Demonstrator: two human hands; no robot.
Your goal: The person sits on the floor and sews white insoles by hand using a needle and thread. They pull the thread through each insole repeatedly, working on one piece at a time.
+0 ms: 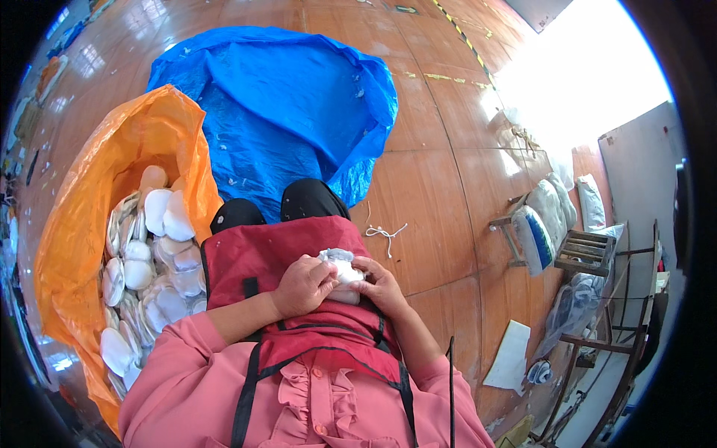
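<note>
Over my lap, both hands hold a small, soft white padded piece (343,270) with a greyish top edge. My left hand (302,285) is closed, its thumb and fingers pinching the piece's left side. My right hand (381,285) grips the opposite side, thumb and fingers bent against it. A red apron (250,246) with black straps lies under the hands. Left of my lap stands an open orange bag (67,246), holding several rounded white pads (138,275) in a loose heap. What lies inside the fingers is partly hidden.
A large blue plastic sheet or bag (276,97) spreads on the tiled floor beyond my knees. White string (386,237) lies right of my lap. Farther right are a small wooden stool (585,252), stuffed sacks (551,205), a white sheet (508,358) and a metal frame (609,345).
</note>
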